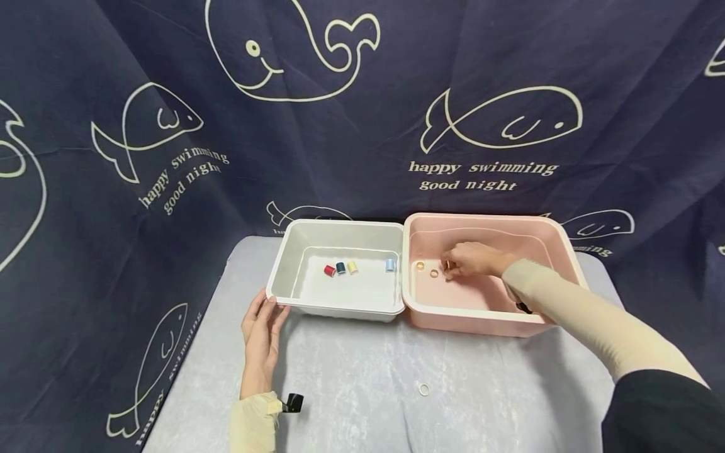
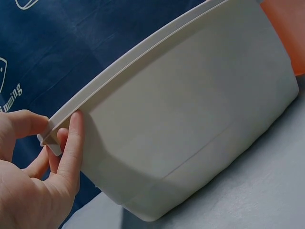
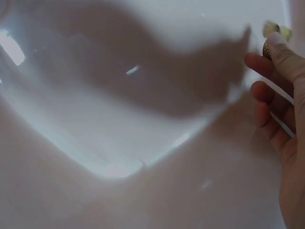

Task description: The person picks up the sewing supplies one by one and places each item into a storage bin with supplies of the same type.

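Note:
My left hand (image 1: 262, 333) grips the rim of a white plastic bin (image 1: 334, 304) at its near left corner. In the left wrist view the thumb and fingers lie on either side of that rim. My right hand (image 1: 472, 259) reaches down inside a pink bin (image 1: 481, 316). Between thumb and forefinger it pinches a dimpled gold thimble (image 3: 266, 49), seen in the right wrist view. Two gold ring-shaped thimbles, one farther left (image 1: 420, 266) and one nearer the hand (image 1: 434, 274), lie on the pink bin's floor.
In the white bin lie red (image 1: 330, 270), dark blue (image 1: 341, 268), pale yellow (image 1: 353, 268) and light blue (image 1: 390, 265) thread spools. A pale ring (image 1: 424, 390) lies on the grey tablecloth (image 1: 351, 377). The bins stand side by side before a navy curtain (image 1: 351, 145).

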A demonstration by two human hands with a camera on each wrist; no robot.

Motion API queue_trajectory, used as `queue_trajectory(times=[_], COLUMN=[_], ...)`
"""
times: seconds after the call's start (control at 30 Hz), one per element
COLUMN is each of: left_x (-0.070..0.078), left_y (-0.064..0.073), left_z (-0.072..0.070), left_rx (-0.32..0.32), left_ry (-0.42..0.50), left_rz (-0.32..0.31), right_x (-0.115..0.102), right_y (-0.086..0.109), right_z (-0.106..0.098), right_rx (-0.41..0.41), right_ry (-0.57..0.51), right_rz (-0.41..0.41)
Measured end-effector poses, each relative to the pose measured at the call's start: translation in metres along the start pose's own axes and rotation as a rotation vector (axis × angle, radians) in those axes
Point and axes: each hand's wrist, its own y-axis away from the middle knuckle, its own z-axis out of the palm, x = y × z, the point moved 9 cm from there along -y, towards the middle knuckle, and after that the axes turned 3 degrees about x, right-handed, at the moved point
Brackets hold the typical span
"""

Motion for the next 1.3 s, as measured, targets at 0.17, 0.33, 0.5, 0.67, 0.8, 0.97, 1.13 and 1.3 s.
queue_trajectory(times=[0.17,0.33,0.5,0.67,0.8,0.97,1.13,1.3], left_x=[-0.002,-0.003,-0.003,-0.004,-0.004,-0.002,-0.001,-0.001], left_y=[0.001,0.001,0.002,0.004,0.004,0.004,0.001,0.001], left_z=[-0.001,0.0,0.0,0.0,-0.001,-0.002,-0.001,0.0], left_rx=[0.001,-0.003,-0.008,-0.011,0.006,0.008,-0.001,-0.007], left_ry=[-0.002,0.005,0.001,-0.013,-0.004,0.003,-0.004,-0.014], left_rz=[-0.004,-0.006,0.0,0.01,0.006,-0.002,0.008,0.021], right_x=[-0.003,-0.003,-0.005,-0.004,-0.004,-0.008,-0.026,-0.042], right_y=[-0.001,-0.003,-0.002,-0.001,-0.001,0.003,0.005,0.012], right_z=[0.009,0.01,0.013,0.009,-0.003,-0.025,-0.055,-0.077], right_rx=[-0.029,-0.024,-0.029,-0.038,-0.034,-0.03,0.031,0.086], right_ry=[0.045,0.092,0.144,0.123,0.037,-0.018,-0.036,-0.016], right_rz=[0.002,0.031,0.016,0.027,0.058,0.09,0.015,-0.016])
